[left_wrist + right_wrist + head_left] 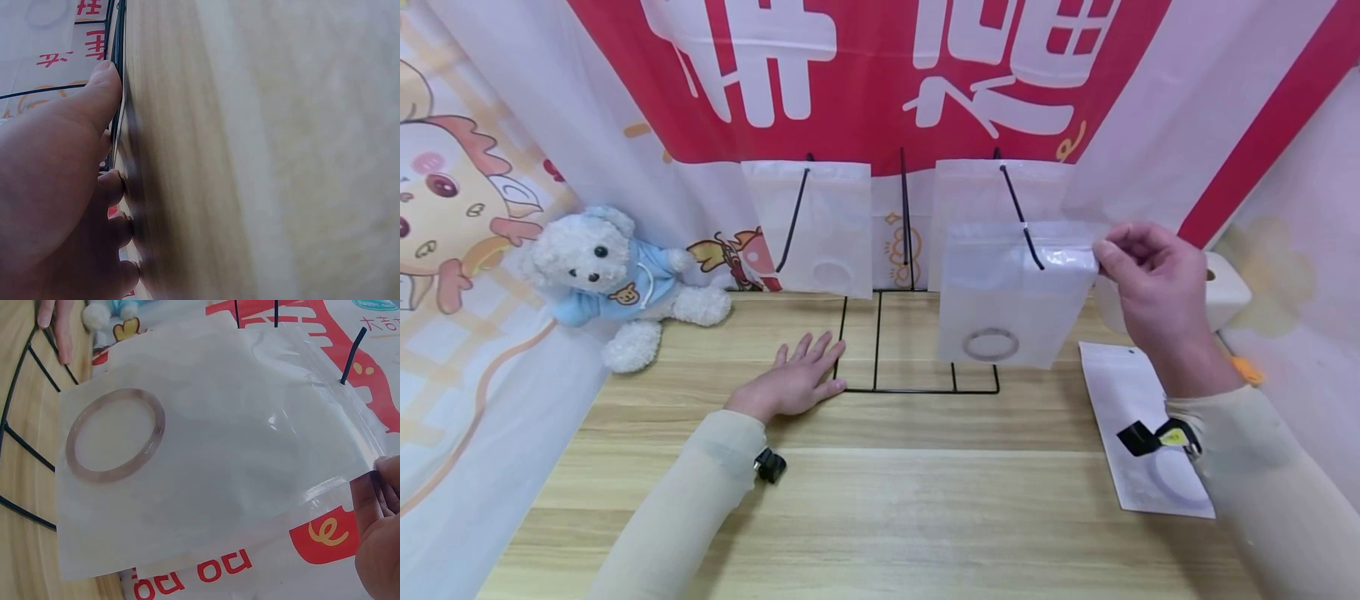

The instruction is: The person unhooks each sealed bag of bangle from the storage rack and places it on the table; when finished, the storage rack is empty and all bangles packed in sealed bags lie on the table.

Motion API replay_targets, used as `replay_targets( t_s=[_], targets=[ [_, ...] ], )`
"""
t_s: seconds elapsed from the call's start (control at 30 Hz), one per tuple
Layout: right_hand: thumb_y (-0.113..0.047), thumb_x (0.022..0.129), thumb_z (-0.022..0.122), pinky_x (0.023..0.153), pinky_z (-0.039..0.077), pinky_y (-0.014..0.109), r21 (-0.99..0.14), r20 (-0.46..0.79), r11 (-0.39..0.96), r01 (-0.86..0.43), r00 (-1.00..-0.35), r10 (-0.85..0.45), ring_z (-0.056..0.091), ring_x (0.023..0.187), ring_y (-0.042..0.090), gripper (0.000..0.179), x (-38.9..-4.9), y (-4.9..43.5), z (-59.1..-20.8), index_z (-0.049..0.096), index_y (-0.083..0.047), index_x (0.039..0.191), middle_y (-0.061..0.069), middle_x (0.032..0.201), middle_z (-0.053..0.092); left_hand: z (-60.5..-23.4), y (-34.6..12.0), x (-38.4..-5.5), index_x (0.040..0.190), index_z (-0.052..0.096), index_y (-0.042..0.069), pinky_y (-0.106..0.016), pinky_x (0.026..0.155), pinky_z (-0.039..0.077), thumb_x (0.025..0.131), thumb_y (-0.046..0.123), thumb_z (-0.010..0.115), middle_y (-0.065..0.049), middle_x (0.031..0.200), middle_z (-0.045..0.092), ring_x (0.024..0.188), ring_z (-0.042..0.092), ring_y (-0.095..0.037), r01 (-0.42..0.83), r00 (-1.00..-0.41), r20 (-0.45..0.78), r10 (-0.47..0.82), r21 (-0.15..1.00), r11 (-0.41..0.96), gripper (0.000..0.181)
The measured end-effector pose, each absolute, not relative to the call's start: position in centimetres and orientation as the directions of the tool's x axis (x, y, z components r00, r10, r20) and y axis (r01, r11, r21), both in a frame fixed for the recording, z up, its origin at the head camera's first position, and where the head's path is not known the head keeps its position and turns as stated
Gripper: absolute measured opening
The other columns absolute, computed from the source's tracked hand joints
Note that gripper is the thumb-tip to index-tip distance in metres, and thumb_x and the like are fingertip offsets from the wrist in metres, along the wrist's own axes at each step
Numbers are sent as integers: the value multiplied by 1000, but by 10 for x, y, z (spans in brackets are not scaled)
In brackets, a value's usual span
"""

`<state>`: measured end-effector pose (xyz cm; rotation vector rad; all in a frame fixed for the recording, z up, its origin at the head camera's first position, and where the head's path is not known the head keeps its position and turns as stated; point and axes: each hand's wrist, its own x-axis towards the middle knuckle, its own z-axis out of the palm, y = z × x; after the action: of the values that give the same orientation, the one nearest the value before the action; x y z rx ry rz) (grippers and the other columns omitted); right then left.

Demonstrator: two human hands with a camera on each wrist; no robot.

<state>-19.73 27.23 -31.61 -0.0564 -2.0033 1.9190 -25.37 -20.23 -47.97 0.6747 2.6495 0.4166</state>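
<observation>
Wooden bench [880, 500], rear edge: a translucent bag [1000, 283] enclosing a ring [159, 422] hangs on the wire rack [925, 391]'s right hook [1033, 247], upper corner pinched by the right hand [1157, 283]; probably light, limp, slippery, best held there. Left hand [797, 379], fingers extended, rests at the rack's front-left corner.

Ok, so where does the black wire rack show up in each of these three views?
Head: the black wire rack stands around the centre, its base on the table.
Left wrist: upper left, dark bars beside the thumb.
Right wrist: base bars down the left side, one prong upper right.
Shared landmark: the left hand, left of centre in head, left side in left wrist, top left in right wrist.
</observation>
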Motion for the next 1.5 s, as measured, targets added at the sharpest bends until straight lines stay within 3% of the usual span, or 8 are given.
replay_targets(
  t_s=[0.27, 0.5, 0.67, 1.0, 1.5],
  targets=[
    [-34, 96, 81, 90, 58, 12, -963, 242, 188, -193, -927, 288, 69, 94, 13, 40, -186, 271, -315, 74, -11, 127, -1, 109, 71, -460, -197, -244, 175, 17, 16, -80, 127, -6, 113, 54, 46, -20, 183, 3, 166, -4, -53, 412, -805, -270, 528, 386, 825, 78],
    [-36, 97, 79, 90, 58, 12, -952, 242, 255, -168, -924, 295, 68, 94, 13, 41, -177, 272, -316, 73, -12, 129, -2, 111, 70, -470, -201, -248, 175, 17, 20, -80, 126, -6, 111, 64, 43, -16, 183, 3, 168, -4, -50, 413, -809, -256, 529, 392, 822, 82],
    [-36, 98, 79, 89, 58, 11, -943, 254, 288, -168, -921, 295, 67, 94, 13, 39, -172, 273, -317, 74, -13, 129, -3, 111, 71, -457, -195, -241, 175, 16, 16, -79, 128, -4, 115, 52, 44, -19, 183, 3, 167, -3, -51, 418, -807, -274, 523, 360, 834, 76],
    [-28, 98, 80, 88, 58, 11, -955, 264, 214, -206, -917, 299, 68, 88, 11, 32, -164, 273, -320, 74, -11, 124, -3, 105, 72, -455, -195, -240, 175, 16, 13, -80, 128, -3, 115, 48, 46, -21, 182, 3, 167, -3, -53, 423, -804, -274, 528, 361, 831, 75],
    [5, 97, 75, 79, 61, 13, -914, 399, 52, -402, -870, 289, 67, 75, 12, 15, -152, 273, -322, 77, 2, 112, -1, 93, 74, -458, -194, -241, 175, 16, 15, -79, 128, -2, 115, 48, 45, -19, 183, 3, 167, -2, -51, 426, -809, -278, 517, 327, 843, 75]
  ],
)
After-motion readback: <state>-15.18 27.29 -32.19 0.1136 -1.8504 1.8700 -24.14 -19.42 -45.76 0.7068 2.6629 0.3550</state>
